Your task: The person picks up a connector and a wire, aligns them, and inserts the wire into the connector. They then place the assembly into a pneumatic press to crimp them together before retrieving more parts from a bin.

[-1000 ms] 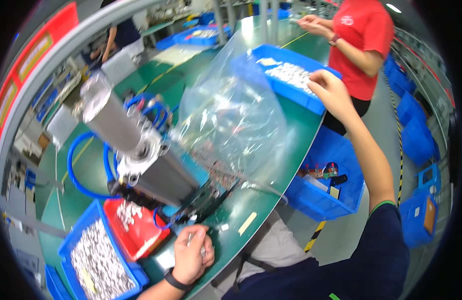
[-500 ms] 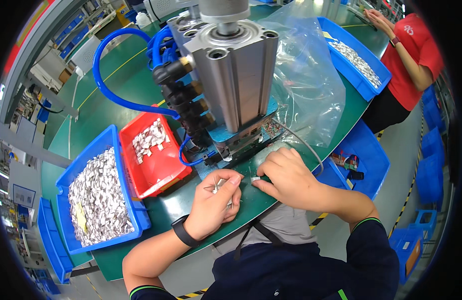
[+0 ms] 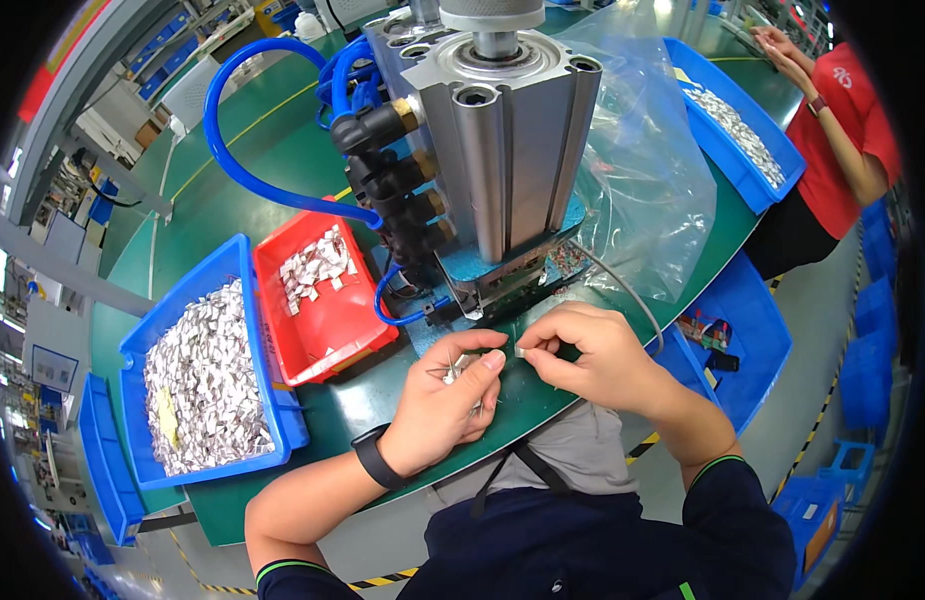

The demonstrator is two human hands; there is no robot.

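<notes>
My left hand [image 3: 450,405] is curled around several small white pieces with thin wire leads [image 3: 454,370], its thumb pressed over them. Just to its right, my right hand [image 3: 600,355] pinches one small white piece [image 3: 520,352] between thumb and fingertips. The two hands face each other a short gap apart, over the near edge of the green table [image 3: 357,410]. Directly beyond them stands a metal pneumatic press [image 3: 507,160] on a blue base. What lies deeper in my left palm is hidden.
Left of the press is a red bin [image 3: 344,348] with some white pieces, beside a blue bin [image 3: 217,466] heaped with them. Blue hoses [image 3: 222,150] loop from the press. A clear plastic bag [image 3: 647,190] and another blue bin [image 3: 752,190] lie right, near a person in red [image 3: 842,140].
The view has shifted, so the bench appears further right. My right fingers have closed into a pinch on the small piece, and my left thumb and fingertips have come nearer to it.
</notes>
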